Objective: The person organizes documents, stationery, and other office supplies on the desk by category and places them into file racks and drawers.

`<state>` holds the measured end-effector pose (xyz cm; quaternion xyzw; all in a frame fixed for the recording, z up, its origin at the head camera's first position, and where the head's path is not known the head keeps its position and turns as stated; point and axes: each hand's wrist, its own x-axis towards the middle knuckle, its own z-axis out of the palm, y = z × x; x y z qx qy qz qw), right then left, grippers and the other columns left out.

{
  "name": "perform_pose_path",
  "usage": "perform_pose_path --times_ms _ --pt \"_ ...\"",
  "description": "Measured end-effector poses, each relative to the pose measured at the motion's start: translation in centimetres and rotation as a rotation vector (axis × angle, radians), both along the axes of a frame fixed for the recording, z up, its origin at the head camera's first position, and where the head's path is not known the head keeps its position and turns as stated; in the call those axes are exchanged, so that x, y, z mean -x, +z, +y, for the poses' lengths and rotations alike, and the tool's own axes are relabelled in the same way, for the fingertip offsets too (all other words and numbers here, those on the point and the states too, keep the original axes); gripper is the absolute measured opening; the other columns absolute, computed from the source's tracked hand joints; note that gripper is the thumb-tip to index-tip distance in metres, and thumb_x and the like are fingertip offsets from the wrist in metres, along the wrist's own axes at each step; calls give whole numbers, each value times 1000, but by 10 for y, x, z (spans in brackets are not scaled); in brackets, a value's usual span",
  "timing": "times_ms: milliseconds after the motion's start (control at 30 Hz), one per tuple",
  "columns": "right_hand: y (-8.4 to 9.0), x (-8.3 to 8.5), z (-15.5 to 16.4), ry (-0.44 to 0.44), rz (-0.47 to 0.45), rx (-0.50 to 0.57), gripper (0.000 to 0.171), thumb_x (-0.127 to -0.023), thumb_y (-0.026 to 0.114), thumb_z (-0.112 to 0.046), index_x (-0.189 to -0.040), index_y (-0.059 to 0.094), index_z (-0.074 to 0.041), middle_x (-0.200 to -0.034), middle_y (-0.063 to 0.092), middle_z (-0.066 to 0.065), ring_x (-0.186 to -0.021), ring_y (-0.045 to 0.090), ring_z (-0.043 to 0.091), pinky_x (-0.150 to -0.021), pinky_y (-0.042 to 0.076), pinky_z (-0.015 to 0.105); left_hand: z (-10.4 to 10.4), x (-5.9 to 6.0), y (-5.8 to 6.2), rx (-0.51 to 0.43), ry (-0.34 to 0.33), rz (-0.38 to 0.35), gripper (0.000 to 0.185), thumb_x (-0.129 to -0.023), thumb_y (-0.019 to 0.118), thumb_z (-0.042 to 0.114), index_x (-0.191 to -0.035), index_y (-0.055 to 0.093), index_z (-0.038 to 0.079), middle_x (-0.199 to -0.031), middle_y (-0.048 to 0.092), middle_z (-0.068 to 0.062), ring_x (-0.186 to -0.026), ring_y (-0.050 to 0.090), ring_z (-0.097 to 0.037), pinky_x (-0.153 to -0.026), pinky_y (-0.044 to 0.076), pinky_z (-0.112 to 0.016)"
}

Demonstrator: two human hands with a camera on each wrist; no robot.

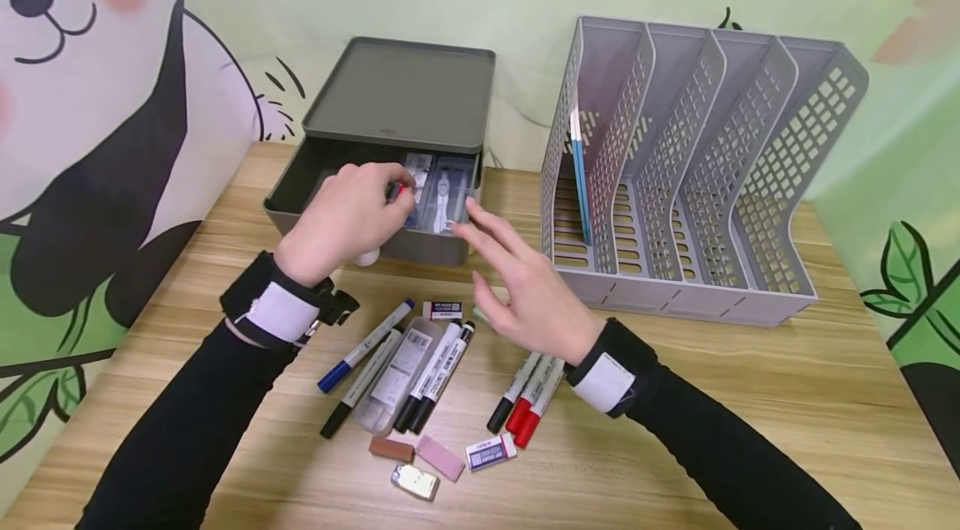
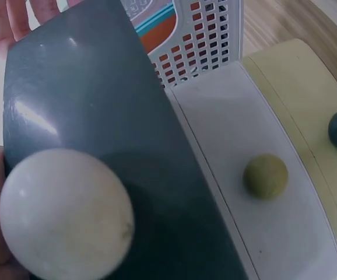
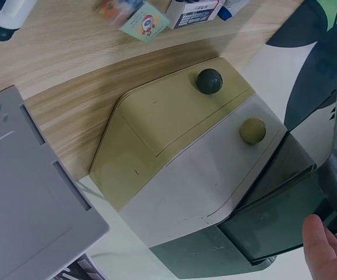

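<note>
Now your left hand (image 1: 348, 217) pinches a red-tipped marker (image 1: 396, 192) over the open drawer (image 1: 296, 180), right hand (image 1: 525, 288) spread wide beside it; next, lower it in gently.

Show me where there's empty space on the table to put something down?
Bare wood lies left of the grey drawer box and along the front right, below the file rack. It is crowded between the left hand and right hand, where markers and erasers lie on the table.
</note>
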<state>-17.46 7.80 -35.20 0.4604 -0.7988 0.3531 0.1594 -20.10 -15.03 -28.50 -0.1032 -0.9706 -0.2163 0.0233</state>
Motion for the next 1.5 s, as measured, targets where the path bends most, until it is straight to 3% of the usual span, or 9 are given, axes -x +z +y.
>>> perform_pose_path --times_ms 200,300,433,567,800,967,1167,1333,1500 --pt "0 0 0 4 2 4 57 -86 58 1 -141 45 2 -153 31 21 -66 48 9 -57 43 18 -1 -2 -3 18 0 29 35 -98 45 22 -121 65 4 -74 57 -9 -58 53 -23 -56 40 -38" --pt "0 0 2 12 -21 11 58 -87 59 0 -143 44 1 -154 29 19 -100 60 22 -79 50 22 0 -5 -3 35 9 63 36 -99 44 22 -121 65 3 -80 62 -10 -64 56 -25 -60 44 -41" --pt "-1 -1 8 13 -74 47 61 -86 60 0 -145 43 -4 -155 30 15 -134 43 30 -106 39 38 2 -13 -4 60 -1 157 31 -98 47 19 -116 66 1 -94 68 -13 -74 62 -29 -64 49 -47" --pt "-6 -2 17 -14 -114 78 61 -86 61 2 -144 44 -5 -152 37 13 -133 43 28 -107 37 41 3 -26 -8 48 -28 314 26 -94 52 13 -110 66 -1 -102 67 -15 -86 64 -34 -71 51 -50" --pt "-18 -6 36 -66 -169 52 50 -88 61 1 -136 51 -1 -137 53 16 -124 52 27 -103 42 41 6 -54 -18 -28 -82 638 15 -87 58 10 -97 65 1 -92 61 -12 -79 53 -31 -64 47 -43" --pt "-26 -10 46 -79 -197 21 44 -88 60 1 -132 54 1 -129 59 17 -115 58 28 -95 48 39 11 -74 -30 -60 -171 747 12 -82 58 5 -92 63 2 -85 57 -9 -73 52 -30 -59 45 -39" --pt "-32 -14 51 -83 -210 4 43 -89 60 0 -132 55 0 -126 61 15 -116 58 26 -97 47 39 14 -95 -55 -32 -259 667 11 -82 58 9 -92 61 6 -82 52 -4 -71 53 -23 -52 45 -34" --pt "-38 -17 50 -66 -187 -25 42 -90 59 0 -131 56 0 -128 61 14 -119 57 26 -99 45 40 11 -100 -80 68 -235 503 13 -84 64 15 -94 61 8 -85 54 -3 -73 56 -23 -50 47 -34" --pt "-43 -22 46 -47 -194 -109 42 -90 60 -2 -132 56 -2 -130 60 13 -121 56 26 -100 45 39 6 -105 -104 173 -211 281 25 -81 73 19 -99 62 6 -87 57 -6 -71 59 -23 -51 49 -35"
